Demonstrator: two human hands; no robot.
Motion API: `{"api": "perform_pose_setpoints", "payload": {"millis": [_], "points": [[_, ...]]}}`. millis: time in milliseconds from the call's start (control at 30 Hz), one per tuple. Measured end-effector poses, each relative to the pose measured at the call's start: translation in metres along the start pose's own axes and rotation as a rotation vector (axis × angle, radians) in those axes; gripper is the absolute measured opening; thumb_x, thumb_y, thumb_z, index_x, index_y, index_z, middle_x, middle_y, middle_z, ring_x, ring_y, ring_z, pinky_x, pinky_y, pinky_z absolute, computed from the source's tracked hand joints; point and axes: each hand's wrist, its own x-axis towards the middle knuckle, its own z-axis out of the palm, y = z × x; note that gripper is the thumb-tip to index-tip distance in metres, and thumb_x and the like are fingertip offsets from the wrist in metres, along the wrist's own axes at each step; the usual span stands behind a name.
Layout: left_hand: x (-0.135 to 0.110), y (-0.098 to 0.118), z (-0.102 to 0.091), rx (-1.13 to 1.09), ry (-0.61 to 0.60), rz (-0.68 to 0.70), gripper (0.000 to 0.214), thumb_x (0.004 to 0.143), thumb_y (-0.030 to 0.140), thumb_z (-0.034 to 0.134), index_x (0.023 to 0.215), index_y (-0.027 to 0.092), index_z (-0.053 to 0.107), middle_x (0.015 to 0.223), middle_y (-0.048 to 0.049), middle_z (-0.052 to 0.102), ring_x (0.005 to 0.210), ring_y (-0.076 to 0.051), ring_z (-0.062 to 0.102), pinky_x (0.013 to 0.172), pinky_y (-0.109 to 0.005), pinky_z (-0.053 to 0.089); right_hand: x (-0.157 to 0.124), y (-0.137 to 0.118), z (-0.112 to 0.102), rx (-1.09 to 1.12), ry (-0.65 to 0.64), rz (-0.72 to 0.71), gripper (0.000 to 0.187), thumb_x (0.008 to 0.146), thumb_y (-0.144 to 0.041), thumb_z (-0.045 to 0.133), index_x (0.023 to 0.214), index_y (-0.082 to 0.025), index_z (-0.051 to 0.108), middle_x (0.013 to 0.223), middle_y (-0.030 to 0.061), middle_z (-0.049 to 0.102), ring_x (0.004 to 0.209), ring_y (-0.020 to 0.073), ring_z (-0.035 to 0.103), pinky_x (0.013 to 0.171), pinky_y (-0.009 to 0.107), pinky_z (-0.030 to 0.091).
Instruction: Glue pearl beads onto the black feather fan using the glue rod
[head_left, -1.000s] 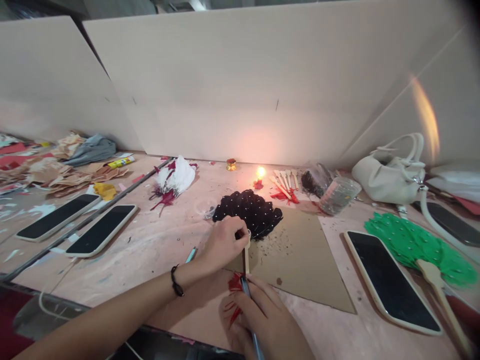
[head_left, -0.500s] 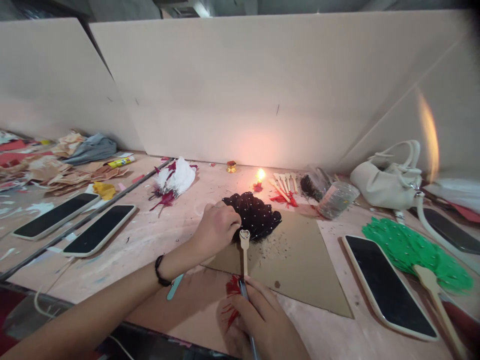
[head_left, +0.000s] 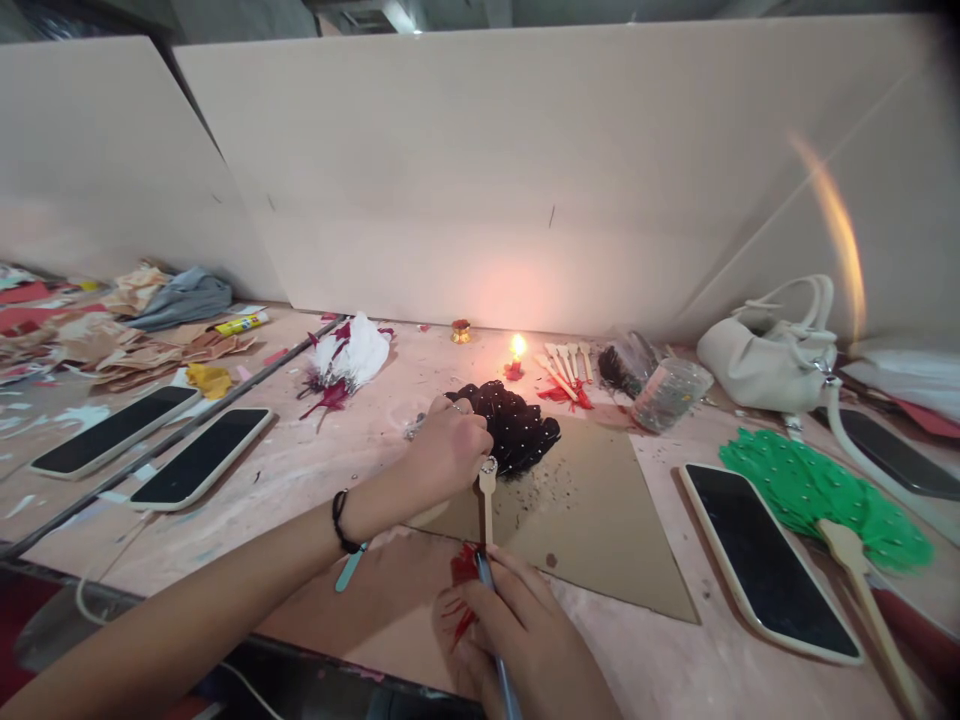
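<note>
Our right hand [head_left: 534, 635] pinches a wooden stick [head_left: 488, 508] over the cardboard [head_left: 611, 530], plus a pen-like tool [head_left: 485, 572]. Our left hand [head_left: 448, 450] curls near the stick's far end; we cannot tell whether it pinches anything.

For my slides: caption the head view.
Right hand holds a wooden stick, left hand near its tip, a flame burning beyond.

Head cam here — looks forward and down over the table [head_left: 292, 490]. Pretty close in — faces the board [head_left: 405, 150].
</note>
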Motion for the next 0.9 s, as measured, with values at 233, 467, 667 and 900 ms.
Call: {"api": "perform_pose_setpoints", "payload": {"millis": [233, 467, 667, 900], "points": [[-0.002, 0.001, 0.009, 0.104, 0.016, 0.097, 0.021, 0.072, 0.001, 0.058, 0.068, 0.021, 0.061, 0.077, -0.0079, 0.063, 0.079, -0.027, 0.054, 0.075, -0.042, 0.040, -0.002, 0.000, -0.001, 0.011, -0.076, 0.027, 0.046, 0.085, -0.003, 0.069, 0.128, -0.018, 0.073, 0.141, 0.0186, 0.076, 0.140, 0.0316, 0.068, 0.113, 0.041, 0.061], [0.001, -0.003, -0.001, -0.120, 0.044, -0.022, 0.020, 0.083, 0.004, 0.057, 0.071, 0.021, 0.061, 0.079, -0.0083, 0.064, 0.078, -0.026, 0.056, 0.076, -0.041, 0.044, -0.001, -0.001, -0.003, 0.020, -0.075, 0.032, 0.047, 0.083, -0.001, 0.068, 0.127, -0.019, 0.073, 0.140, 0.0185, 0.076, 0.139, 0.0315, 0.069, 0.112, 0.043, 0.062], [-0.002, -0.003, -0.012, -0.398, 0.037, -0.124, 0.017, 0.093, 0.015, 0.057, 0.081, 0.021, 0.068, 0.087, -0.0046, 0.074, 0.084, -0.022, 0.067, 0.078, -0.035, 0.052, 0.001, -0.002, -0.004, 0.013, -0.011, -0.005, 0.044, 0.084, -0.002, 0.069, 0.126, -0.015, 0.074, 0.133, 0.0199, 0.079, 0.134, 0.0335, 0.072, 0.107, 0.042, 0.064], [-0.018, 0.009, -0.017, -0.739, -0.057, -0.210, 0.017, 0.098, 0.030, 0.057, 0.087, 0.022, 0.067, 0.088, -0.0031, 0.075, 0.080, -0.018, 0.068, 0.073, -0.030, 0.054, 0.011, -0.009, -0.018, 0.018, 0.088, 0.006, 0.033, 0.089, -0.006, 0.064, 0.117, -0.022, 0.072, 0.122, 0.0127, 0.083, 0.121, 0.0293, 0.080, 0.098, 0.036, 0.068]]}}
